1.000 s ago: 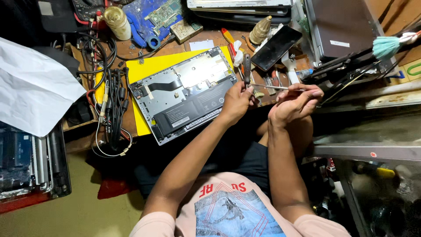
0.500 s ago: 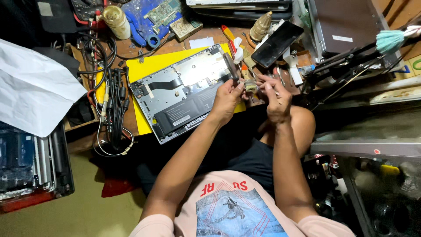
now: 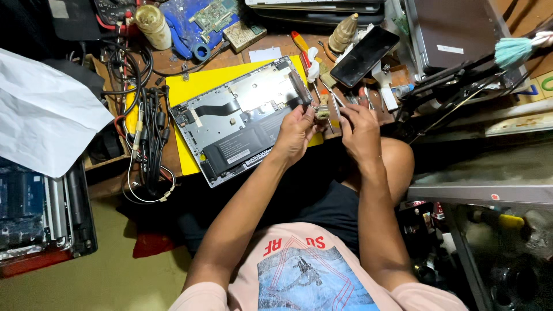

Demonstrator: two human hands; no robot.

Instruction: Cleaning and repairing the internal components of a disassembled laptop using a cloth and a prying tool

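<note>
An opened laptop base (image 3: 239,118) lies bottom-up on a yellow mat (image 3: 193,86), its battery and boards showing. My left hand (image 3: 296,129) rests at the laptop's right edge and pinches a small tan part (image 3: 322,110). My right hand (image 3: 357,129) is just to the right, fingers curled around the same small part. Both hands meet above the desk edge. What the part is stays too small to tell.
A black phone (image 3: 364,55) lies face up behind my hands beside screwdrivers (image 3: 302,46). A bundle of black cables (image 3: 147,126) hangs at the left. White paper (image 3: 43,112) covers the far left. A closed grey laptop (image 3: 455,31) and a teal brush (image 3: 512,50) sit at the right.
Both hands have moved left from the tools at the desk's right toward the laptop's right edge, and they have come closer together around the small part.
</note>
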